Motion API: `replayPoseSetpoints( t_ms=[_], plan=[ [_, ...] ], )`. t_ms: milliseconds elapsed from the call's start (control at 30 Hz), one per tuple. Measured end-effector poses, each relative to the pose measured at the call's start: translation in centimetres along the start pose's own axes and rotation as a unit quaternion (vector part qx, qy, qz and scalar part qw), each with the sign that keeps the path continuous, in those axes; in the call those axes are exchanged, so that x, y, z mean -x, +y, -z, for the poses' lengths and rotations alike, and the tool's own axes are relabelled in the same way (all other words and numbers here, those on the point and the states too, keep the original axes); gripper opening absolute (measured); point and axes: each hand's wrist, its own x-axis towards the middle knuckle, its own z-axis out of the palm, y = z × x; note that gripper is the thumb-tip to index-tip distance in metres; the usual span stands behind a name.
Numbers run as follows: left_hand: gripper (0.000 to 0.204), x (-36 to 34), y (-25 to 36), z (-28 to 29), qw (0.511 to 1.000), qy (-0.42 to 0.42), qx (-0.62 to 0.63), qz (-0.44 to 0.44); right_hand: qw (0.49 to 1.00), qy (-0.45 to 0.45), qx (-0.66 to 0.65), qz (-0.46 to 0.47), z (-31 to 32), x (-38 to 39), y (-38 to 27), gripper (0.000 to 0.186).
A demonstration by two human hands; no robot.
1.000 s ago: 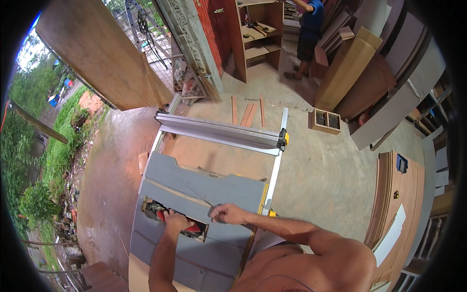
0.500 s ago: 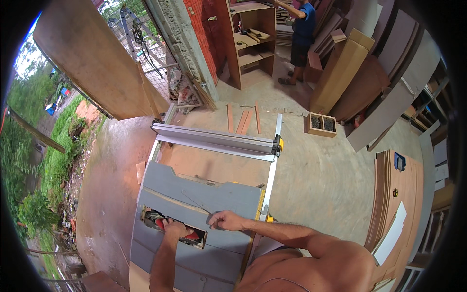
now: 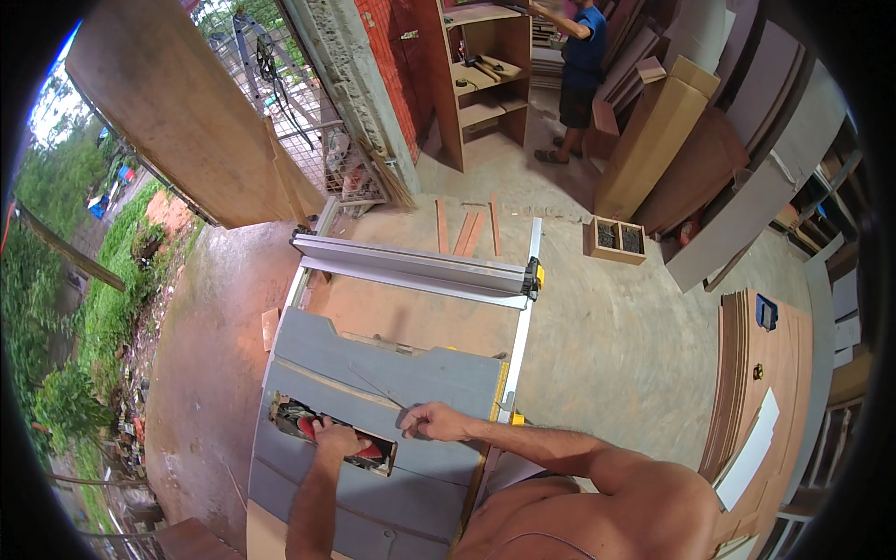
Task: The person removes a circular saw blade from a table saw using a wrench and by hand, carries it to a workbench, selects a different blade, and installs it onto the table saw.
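Observation:
A table saw [image 3: 429, 373] with a grey top lies in front of me, its throat opening [image 3: 387, 464] uncovered. Inside the opening sits a red circular saw blade [image 3: 371, 451], partly hidden by my fingers. My left hand [image 3: 336, 437] reaches down into the opening, its fingers closed at the blade. To the right, my right hand [image 3: 434, 422] is held over the grey top with its fingers curled. From those fingers a thin, dark rod-like tool [image 3: 381, 387] points toward the far left; its exact kind is too fine to make out.
Across the saw's far side runs a metal rip fence [image 3: 411, 269] on rails. Beyond it, wood strips [image 3: 469, 233] and a two-part wooden box [image 3: 616, 241] lie on the floor. A person [image 3: 581, 70] stands by an open cabinet [image 3: 485, 84]. Stacked boards [image 3: 765, 373] are at right.
Both my hands stay almost in place at the saw. In the background, the person's raised arm has shifted slightly.

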Motion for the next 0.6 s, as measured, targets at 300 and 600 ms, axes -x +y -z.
replayPoseSetpoints(
  t_ms=[300, 600],
  plan=[
    [0.085, -0.4, -0.6, 0.0, 0.999, 0.04, 0.025, -0.008, 1.0, 0.003, -0.005, 0.017, 0.0, 0.0, 0.4, 0.042],
    [0.083, 0.7, 0.2, 0.8, 0.999, 0.022, 0.039, 0.005, 1.0, -0.003, -0.019, -0.003, 0.1, 0.0, 0.0, 0.042]
  ],
)
